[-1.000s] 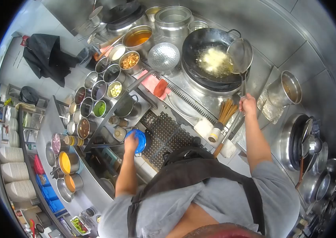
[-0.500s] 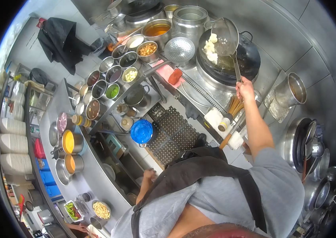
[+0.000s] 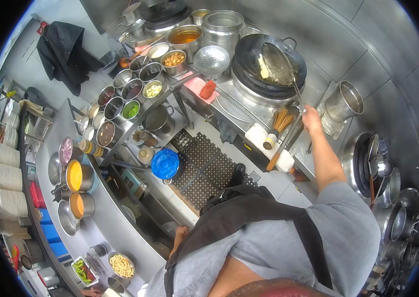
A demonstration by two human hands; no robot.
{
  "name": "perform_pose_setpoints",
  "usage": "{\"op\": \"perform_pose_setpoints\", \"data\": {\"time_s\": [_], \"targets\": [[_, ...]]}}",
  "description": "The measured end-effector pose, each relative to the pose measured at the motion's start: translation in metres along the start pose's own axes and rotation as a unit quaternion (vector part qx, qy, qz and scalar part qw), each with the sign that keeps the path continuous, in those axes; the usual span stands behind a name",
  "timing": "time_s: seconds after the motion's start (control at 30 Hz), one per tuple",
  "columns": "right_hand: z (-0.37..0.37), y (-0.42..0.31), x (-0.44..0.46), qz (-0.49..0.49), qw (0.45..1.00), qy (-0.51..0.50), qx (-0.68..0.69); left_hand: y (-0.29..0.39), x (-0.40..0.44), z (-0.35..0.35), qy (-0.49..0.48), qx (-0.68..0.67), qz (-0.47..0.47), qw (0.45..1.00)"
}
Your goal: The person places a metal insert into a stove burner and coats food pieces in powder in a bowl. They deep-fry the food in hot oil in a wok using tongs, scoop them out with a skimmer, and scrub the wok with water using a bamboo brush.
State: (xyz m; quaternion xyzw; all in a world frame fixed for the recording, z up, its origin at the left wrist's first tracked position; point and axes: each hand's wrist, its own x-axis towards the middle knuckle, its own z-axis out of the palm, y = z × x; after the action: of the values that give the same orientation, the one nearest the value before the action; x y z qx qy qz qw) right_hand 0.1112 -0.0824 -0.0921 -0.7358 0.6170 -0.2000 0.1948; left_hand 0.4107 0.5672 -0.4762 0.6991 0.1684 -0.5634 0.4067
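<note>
My right hand [image 3: 311,119] is closed around the long handle of a wire-mesh strainer [image 3: 279,63]. The strainer's bowl is down inside a black wok [image 3: 249,49] on the stove. Pale yellow-white food pieces [image 3: 264,72] lie in the wok at the left of the mesh; part of the wok's inside is hidden by the strainer. My left hand [image 3: 182,232] hangs low beside the prep counter, near my apron. It is small and partly turned away, so its fingers do not show clearly.
A perforated ladle [image 3: 211,60] and bamboo brush [image 3: 281,120] lie near the wok. Several ingredient pots surround a pot of orange liquid [image 3: 185,37]. A metal pot [image 3: 345,101] stands at right, a blue-covered bucket [image 3: 165,164] on the floor. Another person's hand [image 3: 91,292] shows at bottom left.
My right hand has lowered the strainer from tilted above the wok into it. Fewer white pieces show now. My left hand has moved slightly down and left, and the view has shifted.
</note>
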Motion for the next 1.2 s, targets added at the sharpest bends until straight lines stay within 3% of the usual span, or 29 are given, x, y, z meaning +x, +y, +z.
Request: {"op": "perform_pose_setpoints", "data": {"time_s": [0.1, 0.13, 0.17, 0.23, 0.37, 0.43, 0.5, 0.63, 0.67, 0.7, 0.83, 0.93, 1.03, 1.2], "targets": [[-0.018, -0.003, 0.011, 0.057, 0.998, 0.019, 0.015, 0.023, -0.033, 0.012, 0.019, 0.075, 0.0, 0.997], [-0.013, 0.004, 0.021, 0.009, 0.996, 0.093, -0.016, 0.032, -0.041, 0.015, 0.023, 0.085, 0.003, 0.996], [-0.011, 0.001, 0.03, 0.007, 0.996, 0.091, -0.014, 0.041, -0.047, 0.019, 0.028, 0.093, 0.01, 0.995], [-0.005, -0.007, 0.052, 0.126, 0.989, 0.053, 0.05, 0.062, -0.061, 0.028, 0.041, 0.099, 0.025, 0.994], [0.061, -0.005, 0.092, 0.193, 0.964, 0.045, 0.176, 0.105, -0.078, 0.05, 0.068, 0.094, 0.054, 0.992], [0.101, -0.004, 0.105, 0.238, 0.881, -0.037, 0.406, 0.111, -0.068, 0.056, 0.102, 0.073, 0.113, 0.986], [0.12, -0.035, 0.1, 0.264, 0.821, -0.061, 0.503, 0.123, -0.075, 0.058, 0.104, 0.075, 0.109, 0.986], [0.123, -0.083, 0.12, 0.26, 0.802, -0.065, 0.534, 0.127, -0.091, 0.063, 0.083, 0.079, 0.089, 0.989], [0.116, -0.085, 0.133, 0.255, 0.793, -0.138, 0.535, 0.129, -0.101, 0.066, 0.085, 0.078, 0.09, 0.989], [0.115, -0.083, 0.133, 0.236, 0.816, -0.06, 0.524, 0.13, -0.111, 0.068, 0.102, 0.092, 0.089, 0.986], [0.082, -0.077, 0.109, 0.142, 0.889, -0.094, 0.425, 0.11, -0.104, 0.058, 0.115, 0.092, 0.047, 0.988], [0.052, -0.079, 0.073, 0.082, 0.931, -0.086, 0.345, 0.1, -0.114, 0.053, 0.085, 0.133, 0.07, 0.985], [0.04, -0.074, 0.05, 0.062, 0.951, -0.067, 0.295, 0.013, 0.005, 0.02, 0.087, -0.095, 0.002, 0.992], [0.031, -0.06, 0.029, 0.076, 0.953, -0.052, 0.29, 0.016, -0.002, 0.02, 0.06, 0.095, 0.015, 0.994]]}}
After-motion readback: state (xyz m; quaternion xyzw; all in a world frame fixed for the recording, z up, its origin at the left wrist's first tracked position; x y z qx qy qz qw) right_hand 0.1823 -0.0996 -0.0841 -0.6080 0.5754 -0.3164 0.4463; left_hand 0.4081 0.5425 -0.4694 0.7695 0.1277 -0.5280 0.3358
